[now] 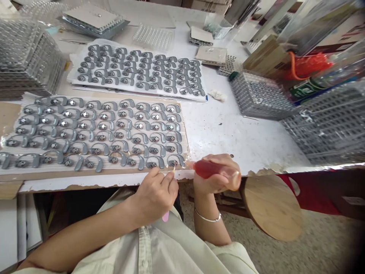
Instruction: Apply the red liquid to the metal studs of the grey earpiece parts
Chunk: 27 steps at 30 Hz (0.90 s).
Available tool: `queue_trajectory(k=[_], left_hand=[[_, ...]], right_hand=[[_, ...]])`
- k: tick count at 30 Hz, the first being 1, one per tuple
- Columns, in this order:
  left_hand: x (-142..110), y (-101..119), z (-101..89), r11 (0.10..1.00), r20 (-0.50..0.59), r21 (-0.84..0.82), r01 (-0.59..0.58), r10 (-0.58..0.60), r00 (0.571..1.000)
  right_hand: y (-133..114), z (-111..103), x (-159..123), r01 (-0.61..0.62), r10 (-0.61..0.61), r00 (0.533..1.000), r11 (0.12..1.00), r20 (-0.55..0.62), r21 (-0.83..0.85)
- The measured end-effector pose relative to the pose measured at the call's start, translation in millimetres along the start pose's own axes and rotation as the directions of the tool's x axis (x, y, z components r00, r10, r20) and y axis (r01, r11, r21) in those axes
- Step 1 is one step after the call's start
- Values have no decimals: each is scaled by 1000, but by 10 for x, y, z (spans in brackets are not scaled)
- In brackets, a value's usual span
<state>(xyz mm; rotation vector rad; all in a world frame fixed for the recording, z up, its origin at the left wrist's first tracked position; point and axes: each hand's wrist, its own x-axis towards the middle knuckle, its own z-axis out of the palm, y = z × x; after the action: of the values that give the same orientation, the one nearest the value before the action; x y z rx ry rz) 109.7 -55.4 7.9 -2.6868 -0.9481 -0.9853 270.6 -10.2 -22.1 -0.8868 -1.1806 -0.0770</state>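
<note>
My left hand is closed around a thin pink-ended stick tool, most of which my fingers hide. Its narrow tip reaches the nearest right-hand piece in a row of grey hook-shaped parts, each with a shiny round metal centre. These parts lie in rows on a ridged white sheet over a board. Just right of that sheet, my right hand grips a red squeeze bottle, tilted with its nozzle pointing left toward the same corner piece.
A second sheet of similar grey parts lies behind. Stacks of clear trays stand at left, with more metal-filled trays at right. An orange plastic bag sits further right. A round wooden stool stands below the table edge.
</note>
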Motion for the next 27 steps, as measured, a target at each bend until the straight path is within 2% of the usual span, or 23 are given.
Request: queue_trajectory(k=[1, 3, 9, 15, 27], left_hand=[[-2, -2, 3, 1000, -5, 0, -1, 1, 1000], [-8, -4, 10, 1000, -13, 5, 7, -7, 1000], [-22, -23, 8, 1000, 13, -6, 15, -15, 1000], [-34, -41, 4, 1000, 23, -4, 18, -18, 1000], [-20, -44, 8, 1000, 5, -1, 13, -13, 1000]], right_hand=[[-20, -10, -22, -25, 25, 998, 1000, -60, 9], [-57, -49, -76, -68, 68, 994, 998, -86, 9], [-101, -175, -212, -115, 116, 993, 992, 8, -49], [-108, -199, -206, -114, 119, 988, 992, 98, -59], [-119, -196, -179, -95, 108, 981, 992, 162, -86]])
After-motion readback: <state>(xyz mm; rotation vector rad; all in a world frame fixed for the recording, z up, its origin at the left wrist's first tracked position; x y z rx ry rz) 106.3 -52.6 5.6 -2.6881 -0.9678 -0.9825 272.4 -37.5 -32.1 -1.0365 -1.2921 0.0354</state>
